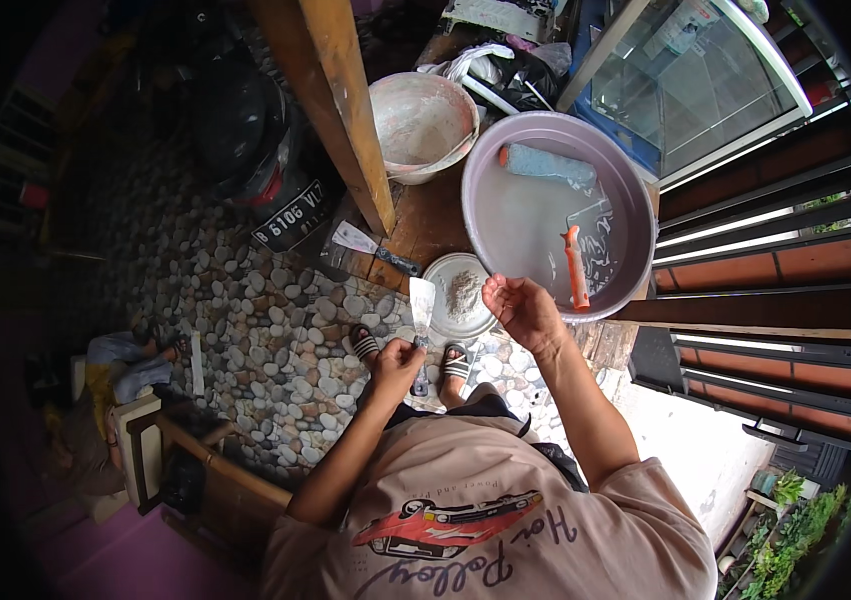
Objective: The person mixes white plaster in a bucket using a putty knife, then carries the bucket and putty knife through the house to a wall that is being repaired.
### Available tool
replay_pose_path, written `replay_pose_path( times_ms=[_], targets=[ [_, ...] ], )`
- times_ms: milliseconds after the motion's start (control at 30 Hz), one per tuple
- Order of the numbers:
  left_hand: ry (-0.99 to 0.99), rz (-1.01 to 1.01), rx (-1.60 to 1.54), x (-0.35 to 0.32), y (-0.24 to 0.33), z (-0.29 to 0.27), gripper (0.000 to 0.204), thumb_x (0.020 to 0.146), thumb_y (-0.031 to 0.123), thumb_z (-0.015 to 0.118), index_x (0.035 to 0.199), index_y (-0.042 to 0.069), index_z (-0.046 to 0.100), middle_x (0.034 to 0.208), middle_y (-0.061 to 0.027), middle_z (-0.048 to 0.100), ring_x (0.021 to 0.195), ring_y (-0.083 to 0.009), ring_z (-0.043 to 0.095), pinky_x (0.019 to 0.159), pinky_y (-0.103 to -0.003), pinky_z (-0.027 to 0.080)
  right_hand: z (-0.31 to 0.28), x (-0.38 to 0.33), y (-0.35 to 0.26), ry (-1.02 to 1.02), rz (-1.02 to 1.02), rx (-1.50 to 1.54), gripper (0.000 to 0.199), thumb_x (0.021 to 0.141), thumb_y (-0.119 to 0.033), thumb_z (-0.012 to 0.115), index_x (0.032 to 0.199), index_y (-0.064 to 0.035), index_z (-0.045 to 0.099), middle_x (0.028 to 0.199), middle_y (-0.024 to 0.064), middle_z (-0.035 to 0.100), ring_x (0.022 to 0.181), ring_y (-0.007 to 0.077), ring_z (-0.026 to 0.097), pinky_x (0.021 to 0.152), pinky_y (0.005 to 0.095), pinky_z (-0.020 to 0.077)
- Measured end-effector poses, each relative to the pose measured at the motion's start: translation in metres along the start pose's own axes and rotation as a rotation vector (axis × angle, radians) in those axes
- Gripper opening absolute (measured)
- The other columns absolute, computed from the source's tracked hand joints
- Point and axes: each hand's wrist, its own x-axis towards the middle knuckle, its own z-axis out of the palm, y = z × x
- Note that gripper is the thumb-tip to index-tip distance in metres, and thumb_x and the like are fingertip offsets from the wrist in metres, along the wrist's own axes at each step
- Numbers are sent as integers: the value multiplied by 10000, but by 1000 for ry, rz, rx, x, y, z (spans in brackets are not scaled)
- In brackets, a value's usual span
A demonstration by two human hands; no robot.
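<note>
My left hand [398,368] is closed around the dark handle of a putty knife [423,303], its whitish blade pointing up and away from me. Beyond the blade, a round white lid or plate [441,268] carries a mound of pale powder or putty [466,294]. My right hand [526,312] is held palm up with loosely bent fingers and nothing visible in it. It is beside the plate, close to the near rim of a purple tub [476,215]. In the tub's cloudy water lie a blue paint roller [549,165] and its orange handle [576,268].
A second scraper [374,248] lies on the wooden bench [426,225], left of the plate. Behind it stand a stained bucket [424,120] and a wooden post [336,110]. A glass-sided cabinet [696,85] and slatted fence are at right. Left, a motorbike [246,130] stands on pebbled floor [236,310]; another person sits farther left.
</note>
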Motion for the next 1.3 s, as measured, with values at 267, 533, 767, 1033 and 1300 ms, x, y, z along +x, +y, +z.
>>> replay_pose_path(
  times_ms=[267,533,767,1033,1300],
  targets=[
    [40,2,-2,3,-8,-7,147,874,157,676,841,62,569,735,34,558,656,-33,490,580,-200,377,-28,18,46,64,-4,22,235,944,-78,366,1021,74,528,972,169,619,961,303,629,925,392,528],
    [36,-9,-7,-1,-3,-10,151,875,161,676,838,54,576,732,26,564,651,-38,493,581,-206,385,-55,56,63,295,-164,-119,230,891,-4,406,992,139,556,945,229,637,887,324,645,857,398,554],
    [33,-31,-29,-1,-6,-12,173,872,179,683,860,44,575,745,18,574,665,-44,504,590,-212,396,-54,62,67,452,-288,-231,221,850,36,442,997,111,590,936,218,653,853,309,656,782,373,573],
    [22,-34,-37,0,-5,-10,174,873,179,685,868,45,574,747,24,569,666,-40,501,589,-204,392,-45,51,67,422,-283,-444,314,945,-96,474,1183,98,542,1162,212,610,1109,300,590,990,376,471],
    [32,-46,-45,2,-5,-8,169,876,179,682,873,49,574,740,32,559,653,-34,480,567,-204,369,-8,1,57,230,-286,-527,377,977,-141,453,1260,105,491,1259,223,558,1200,305,539,1046,374,422]
  ],
)
